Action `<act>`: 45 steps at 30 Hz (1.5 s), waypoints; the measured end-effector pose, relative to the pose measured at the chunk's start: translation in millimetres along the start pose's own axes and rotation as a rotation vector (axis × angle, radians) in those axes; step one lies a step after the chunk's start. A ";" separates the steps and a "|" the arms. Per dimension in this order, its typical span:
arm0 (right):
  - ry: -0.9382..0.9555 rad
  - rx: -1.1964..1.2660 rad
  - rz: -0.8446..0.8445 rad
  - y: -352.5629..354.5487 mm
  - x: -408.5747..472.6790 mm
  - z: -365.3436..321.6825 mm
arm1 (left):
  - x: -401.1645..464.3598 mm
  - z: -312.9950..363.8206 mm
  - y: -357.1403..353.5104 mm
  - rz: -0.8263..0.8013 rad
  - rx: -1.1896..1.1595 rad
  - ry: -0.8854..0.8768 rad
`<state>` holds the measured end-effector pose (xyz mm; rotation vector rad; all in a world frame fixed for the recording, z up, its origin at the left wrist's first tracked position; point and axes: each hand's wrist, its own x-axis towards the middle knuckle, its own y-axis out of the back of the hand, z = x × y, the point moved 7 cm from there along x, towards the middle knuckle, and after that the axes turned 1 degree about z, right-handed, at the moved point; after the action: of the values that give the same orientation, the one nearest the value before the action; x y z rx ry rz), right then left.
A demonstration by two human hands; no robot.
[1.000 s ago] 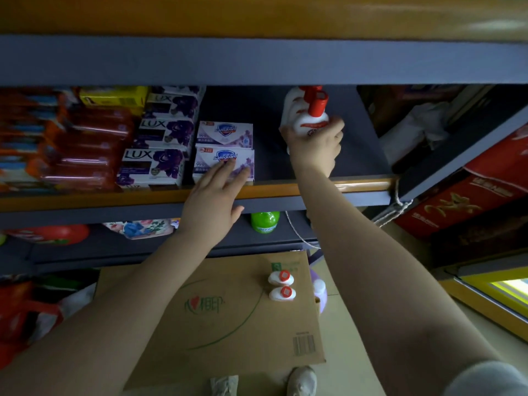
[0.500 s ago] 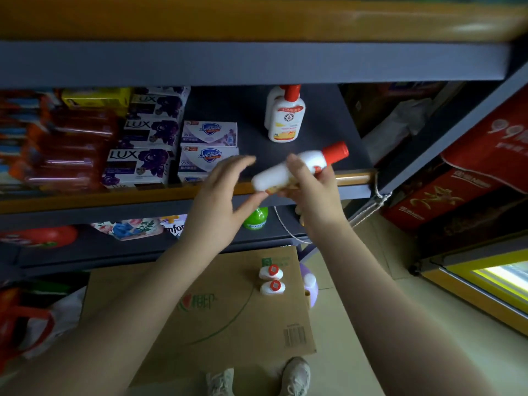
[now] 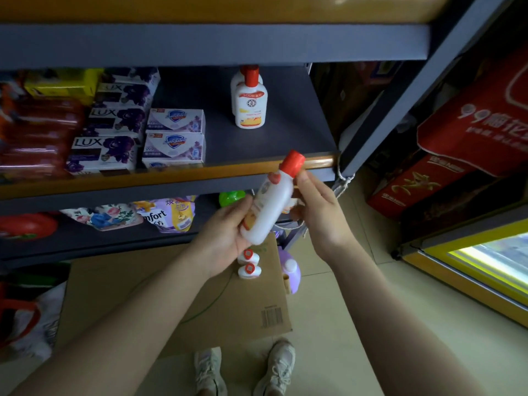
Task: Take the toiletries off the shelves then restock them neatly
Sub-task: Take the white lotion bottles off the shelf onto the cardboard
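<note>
I hold a white bottle with a red cap (image 3: 271,207) tilted in front of the shelf edge (image 3: 143,181). My left hand (image 3: 225,232) grips its lower end. My right hand (image 3: 320,212) holds its upper part, thumb beside the neck and fingers behind it. Two matching bottles (image 3: 251,105) stand upright, one behind the other, at the back right of the shelf. Two more matching bottles (image 3: 248,264) lie on a flat cardboard box (image 3: 171,295) on the floor. Safeguard soap boxes (image 3: 174,147) and LUX soap boxes (image 3: 103,151) fill the shelf's left half.
The lower shelf holds a Comfort pouch (image 3: 168,215) and a green-capped bottle (image 3: 231,197). A purple jug (image 3: 290,270) stands beside the cardboard. Red cartons (image 3: 457,155) are stacked at the right, above a yellow-framed cabinet (image 3: 485,270). My feet are at the bottom.
My right hand lifted the bottle off the shelf and brought it down in front of the edge. My left hand left the soap boxes and took hold of the bottle's lower end.
</note>
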<state>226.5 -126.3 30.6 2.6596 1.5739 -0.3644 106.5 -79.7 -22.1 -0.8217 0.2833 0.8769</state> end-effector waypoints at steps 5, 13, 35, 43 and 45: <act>0.023 -0.015 -0.066 7.9 -6.2 -3.0 | -9.9 -32.1 -19.4 -0.065 -0.131 0.239; -0.350 0.197 0.023 18.8 -6.6 49.0 | -24.7 -47.6 -20.5 -0.152 -0.070 0.356; -0.166 -0.481 -0.246 5.1 -5.2 125.4 | -15.1 -90.1 106.3 0.270 0.578 0.073; 0.141 -1.101 -0.434 -20.5 -35.4 207.1 | -6.1 -84.0 137.2 0.362 0.871 -0.005; 0.136 -1.149 -0.404 -19.2 -37.1 227.9 | -5.9 -84.9 145.8 0.336 0.902 -0.007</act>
<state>150.6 -181.6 -181.1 1.5116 1.6053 0.5728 -1.3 -92.5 -151.4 0.0750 0.7559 0.9352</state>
